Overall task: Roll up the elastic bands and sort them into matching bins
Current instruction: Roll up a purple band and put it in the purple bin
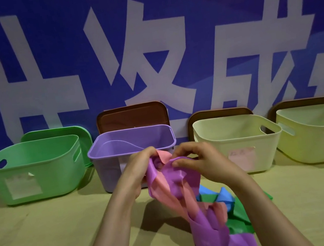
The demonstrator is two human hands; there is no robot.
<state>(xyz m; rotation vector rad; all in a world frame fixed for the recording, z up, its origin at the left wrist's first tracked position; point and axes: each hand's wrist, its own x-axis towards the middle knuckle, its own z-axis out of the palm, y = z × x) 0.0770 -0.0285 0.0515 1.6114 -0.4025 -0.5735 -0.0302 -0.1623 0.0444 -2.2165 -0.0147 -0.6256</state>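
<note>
Both my hands are raised above the bench, just in front of the purple bin. My left hand has its fingers curled round a bunch of purple band and pink band tangled together. My right hand pinches the top edge of the purple band between thumb and fingertips. The two bands hang twisted from my hands down to the bench, ending in a crumpled heap near the bottom edge of the view. Beside that heap, under my right forearm, a blue band and a green band lie loose on the bench, the blue one partly on top of the green.

Four bins stand in a row along the back. From the left: a green bin, the purple bin, a cream bin and a yellow-green bin. Three carry a paper label on the front; my hands cover the purple bin's front. A lid leans upright behind each: a green lid and three brown ones.

Inside the purple bin I see a curved purple shape; I cannot tell whether it is a band or the wall. The front walls hide the bottoms of the others.
</note>
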